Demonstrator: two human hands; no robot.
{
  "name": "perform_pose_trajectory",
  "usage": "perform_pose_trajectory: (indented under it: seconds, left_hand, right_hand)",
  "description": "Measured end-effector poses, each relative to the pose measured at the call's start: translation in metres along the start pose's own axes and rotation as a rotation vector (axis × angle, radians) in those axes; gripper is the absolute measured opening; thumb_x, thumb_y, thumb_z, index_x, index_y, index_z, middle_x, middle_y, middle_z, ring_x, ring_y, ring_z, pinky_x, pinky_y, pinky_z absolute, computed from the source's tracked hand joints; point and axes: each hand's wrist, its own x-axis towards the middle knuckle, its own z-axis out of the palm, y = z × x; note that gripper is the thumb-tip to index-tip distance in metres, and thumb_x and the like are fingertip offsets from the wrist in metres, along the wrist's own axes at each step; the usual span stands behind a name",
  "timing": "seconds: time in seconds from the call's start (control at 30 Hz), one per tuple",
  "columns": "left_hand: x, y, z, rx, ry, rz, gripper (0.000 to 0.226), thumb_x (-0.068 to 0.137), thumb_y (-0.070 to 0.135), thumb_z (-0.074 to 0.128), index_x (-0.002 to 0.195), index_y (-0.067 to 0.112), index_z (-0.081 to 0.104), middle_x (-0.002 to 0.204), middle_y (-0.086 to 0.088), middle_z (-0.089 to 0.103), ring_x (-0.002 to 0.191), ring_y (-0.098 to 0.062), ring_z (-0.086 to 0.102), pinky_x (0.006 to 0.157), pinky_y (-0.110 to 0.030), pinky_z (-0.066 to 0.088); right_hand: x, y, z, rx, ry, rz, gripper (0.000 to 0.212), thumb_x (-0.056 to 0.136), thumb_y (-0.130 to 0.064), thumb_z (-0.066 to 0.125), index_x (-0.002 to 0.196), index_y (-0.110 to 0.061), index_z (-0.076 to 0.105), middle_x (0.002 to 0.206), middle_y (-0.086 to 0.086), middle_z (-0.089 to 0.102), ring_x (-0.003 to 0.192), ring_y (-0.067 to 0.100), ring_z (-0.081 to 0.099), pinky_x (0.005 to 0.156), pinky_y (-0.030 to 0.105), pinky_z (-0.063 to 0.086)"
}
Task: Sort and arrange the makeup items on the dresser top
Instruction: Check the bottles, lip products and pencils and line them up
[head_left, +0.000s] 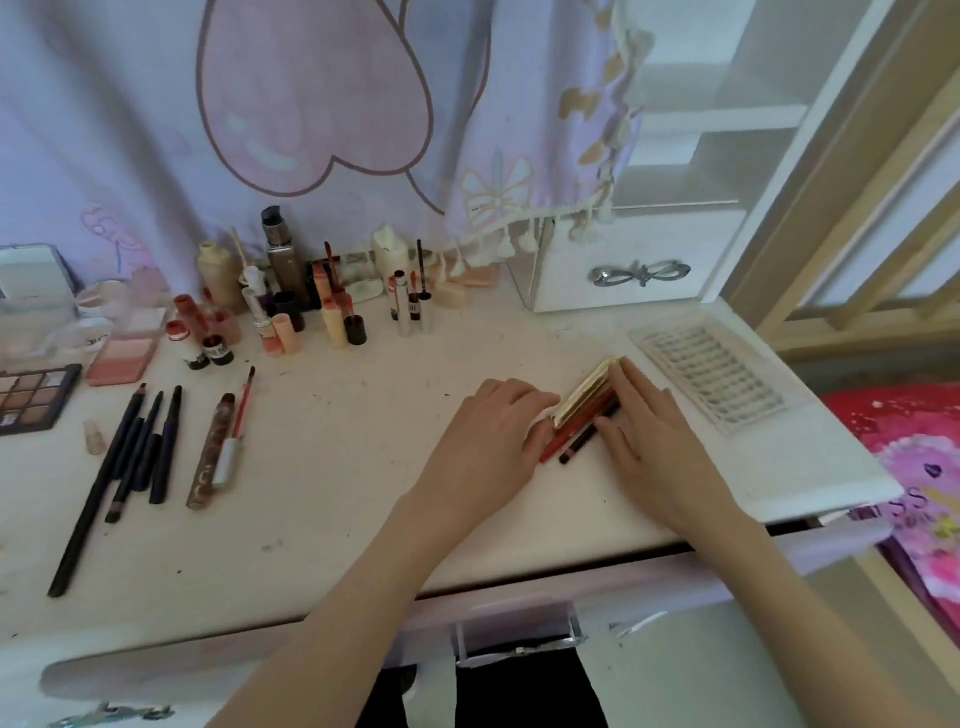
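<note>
On the white dresser top (337, 493), a small bundle of slim items lies diagonally right of centre: gold tubes (584, 392), a red pencil (563, 439) and a dark pencil (584, 444). My left hand (488, 441) presses flat against the bundle's left side. My right hand (644, 426) presses flat against its right side, fingers straight. Neither hand wraps around anything. At the left lie several dark pencils (140, 447), a brown tube (210, 452) and a thin red brush (243, 402). Lipsticks and bottles (291, 312) stand along the back.
An eyeshadow palette (34, 397) and a pink blush compact (122, 358) sit at far left. A clear tray of false lashes (711, 382) lies right of my hands. A white drawer box (634, 265) stands at the back right. The dresser edge drops off at right.
</note>
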Motion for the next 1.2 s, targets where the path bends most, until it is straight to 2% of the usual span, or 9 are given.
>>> perform_pose_trajectory:
  seconds: [0.13, 0.3, 0.43, 0.6, 0.77, 0.87, 0.93, 1.03, 1.2]
  left_hand:
    - [0.015, 0.005, 0.014, 0.017, -0.028, 0.025, 0.029, 0.091, 0.018, 0.052, 0.118, 0.014, 0.062, 0.111, -0.006, 0.061, 0.104, -0.026, 0.050, 0.090, -0.039, 0.043]
    - [0.023, 0.004, 0.013, 0.001, -0.031, -0.070, 0.030, 0.093, 0.022, 0.051, 0.122, 0.017, 0.055, 0.115, -0.001, 0.056, 0.109, -0.017, 0.043, 0.088, -0.019, 0.029]
    - [0.027, 0.002, 0.012, 0.024, -0.016, -0.138, 0.031, 0.095, 0.018, 0.045, 0.126, 0.016, 0.052, 0.114, -0.001, 0.055, 0.106, -0.015, 0.044, 0.084, -0.017, 0.030]
    - [0.028, -0.003, 0.005, -0.093, 0.046, -0.233, 0.029, 0.090, 0.010, 0.051, 0.117, 0.013, 0.061, 0.106, -0.004, 0.061, 0.094, -0.015, 0.053, 0.085, -0.017, 0.037]
    - [0.016, -0.013, -0.012, -0.236, 0.153, -0.291, 0.026, 0.087, 0.010, 0.060, 0.111, 0.015, 0.066, 0.096, 0.006, 0.063, 0.075, 0.000, 0.053, 0.072, 0.003, 0.035]
    - [0.009, -0.015, -0.025, -0.334, 0.212, -0.317, 0.025, 0.086, 0.011, 0.061, 0.109, 0.020, 0.067, 0.090, 0.016, 0.062, 0.078, 0.004, 0.057, 0.071, 0.004, 0.037]
    - [0.006, -0.013, -0.033, -0.409, 0.230, -0.310, 0.025, 0.086, 0.013, 0.062, 0.107, 0.025, 0.067, 0.088, 0.021, 0.063, 0.082, 0.003, 0.060, 0.073, 0.001, 0.040]
    - [0.004, -0.005, -0.042, -0.467, 0.239, -0.226, 0.025, 0.086, 0.011, 0.061, 0.106, 0.026, 0.066, 0.091, 0.021, 0.063, 0.085, 0.003, 0.060, 0.078, -0.005, 0.045]
    - [0.000, 0.002, -0.042, -0.250, 0.255, -0.002, 0.028, 0.091, 0.013, 0.053, 0.119, 0.017, 0.056, 0.099, 0.009, 0.051, 0.085, 0.003, 0.052, 0.076, -0.006, 0.042]
  right_hand:
    - [0.000, 0.013, 0.008, -0.121, -0.067, 0.024, 0.061, 0.099, -0.038, 0.031, 0.149, -0.016, 0.004, 0.158, -0.001, 0.002, 0.145, 0.013, 0.001, 0.109, 0.020, -0.011]
    - [0.002, 0.017, 0.015, -0.204, -0.065, 0.008, 0.068, 0.091, -0.051, 0.011, 0.150, -0.017, 0.007, 0.158, -0.001, 0.005, 0.146, 0.014, 0.001, 0.112, 0.024, -0.009]
    - [0.002, 0.021, 0.019, -0.227, -0.076, -0.001, 0.083, 0.079, -0.058, -0.006, 0.150, -0.017, 0.008, 0.158, -0.002, 0.005, 0.146, 0.013, 0.002, 0.114, 0.027, -0.006]
    - [0.004, 0.018, 0.015, -0.212, -0.093, 0.016, 0.061, 0.098, -0.049, 0.017, 0.150, -0.019, 0.007, 0.158, -0.003, -0.001, 0.146, 0.011, -0.002, 0.115, 0.027, -0.008]
    - [0.001, 0.017, 0.012, -0.136, -0.055, 0.017, 0.058, 0.099, -0.040, 0.031, 0.150, -0.021, 0.009, 0.158, -0.003, 0.000, 0.145, 0.010, 0.000, 0.112, 0.023, -0.011]
    - [0.002, 0.006, 0.005, 0.104, 0.032, 0.054, 0.056, 0.097, -0.036, 0.041, 0.148, -0.021, 0.021, 0.154, -0.009, 0.015, 0.143, 0.007, 0.010, 0.113, 0.019, -0.002]
    - [0.005, -0.007, -0.001, 0.410, 0.148, 0.143, 0.052, 0.094, -0.034, 0.048, 0.142, -0.022, 0.034, 0.139, -0.014, 0.037, 0.131, 0.003, 0.033, 0.109, 0.017, 0.022]
    - [0.017, -0.028, -0.010, 0.848, 0.192, 0.238, 0.031, 0.093, -0.034, 0.050, 0.120, -0.019, 0.055, 0.103, -0.007, 0.064, 0.094, 0.009, 0.062, 0.074, 0.014, 0.048]
    - [0.031, -0.053, -0.021, 1.537, -0.009, 0.346, 0.029, 0.095, -0.030, 0.050, 0.100, -0.003, 0.057, 0.058, -0.001, 0.052, 0.051, 0.010, 0.046, 0.049, 0.019, 0.039]
